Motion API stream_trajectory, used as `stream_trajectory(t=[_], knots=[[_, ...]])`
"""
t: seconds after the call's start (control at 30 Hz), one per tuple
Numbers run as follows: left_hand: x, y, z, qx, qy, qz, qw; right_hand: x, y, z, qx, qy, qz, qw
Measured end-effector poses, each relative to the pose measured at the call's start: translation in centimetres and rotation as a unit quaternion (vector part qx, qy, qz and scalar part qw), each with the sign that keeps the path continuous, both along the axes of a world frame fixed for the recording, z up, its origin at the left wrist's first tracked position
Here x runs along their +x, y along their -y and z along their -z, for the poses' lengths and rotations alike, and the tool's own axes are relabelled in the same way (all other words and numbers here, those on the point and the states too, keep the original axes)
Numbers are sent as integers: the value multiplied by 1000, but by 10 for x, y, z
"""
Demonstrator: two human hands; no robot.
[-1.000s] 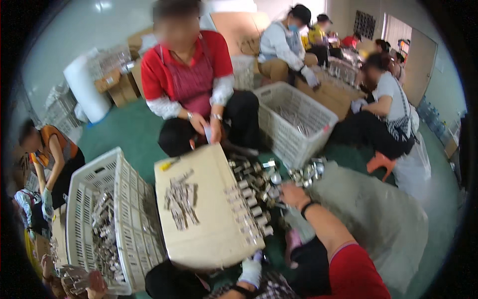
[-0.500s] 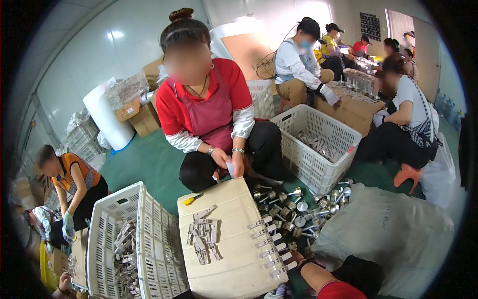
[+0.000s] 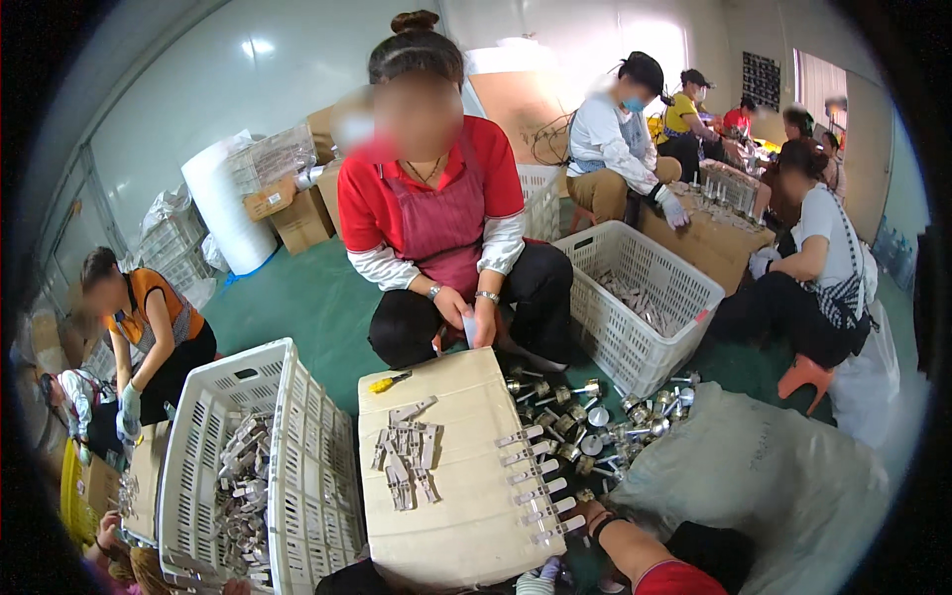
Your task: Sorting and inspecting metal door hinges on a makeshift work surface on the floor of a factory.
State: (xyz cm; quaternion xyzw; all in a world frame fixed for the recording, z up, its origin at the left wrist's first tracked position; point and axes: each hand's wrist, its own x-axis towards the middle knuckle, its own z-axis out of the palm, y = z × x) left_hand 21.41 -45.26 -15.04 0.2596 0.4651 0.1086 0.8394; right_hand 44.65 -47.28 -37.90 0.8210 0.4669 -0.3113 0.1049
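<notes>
The person's right hand [image 3: 592, 513] is down at the right edge of a smooth tan board [image 3: 446, 535], just beside a row of flat metal clips [image 3: 540, 490] whose rounded ends overhang it; from here I can't tell what its fingers hold. The left hand [image 3: 538, 579], in a pale striped glove, shows at the lower edge, apart from the right, its grip hidden too. A loose heap [image 3: 395, 461] of slim metal pieces lies on the board near a yellow tool [image 3: 384, 383] (a bright thing, that). Shiny, round-headed fittings [image 3: 595, 416] with thin stems are strewn beside a wrinkled grey sack [image 3: 744, 466]. Left stands a slotted white crate [image 3: 312, 456].
</notes>
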Motion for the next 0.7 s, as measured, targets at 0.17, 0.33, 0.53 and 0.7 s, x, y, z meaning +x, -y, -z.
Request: stream_trajectory(t=[0.17, 0.33, 0.53, 0.7], knots=[[-4, -5, 6, 91, -8, 32, 995, 12, -5, -108, 109, 166, -83, 976], [-6, -10, 21, 292, -110, 91, 946, 29, 7, -248, 58, 135, -27, 989], [-5, -5, 21, 246, -49, 79, 965, 63, 57, -347, 258, -74, 95, 959], [-8, -7, 31, 327, -153, 133, 923, 25, 68, -383, 501, -377, 227, 745]])
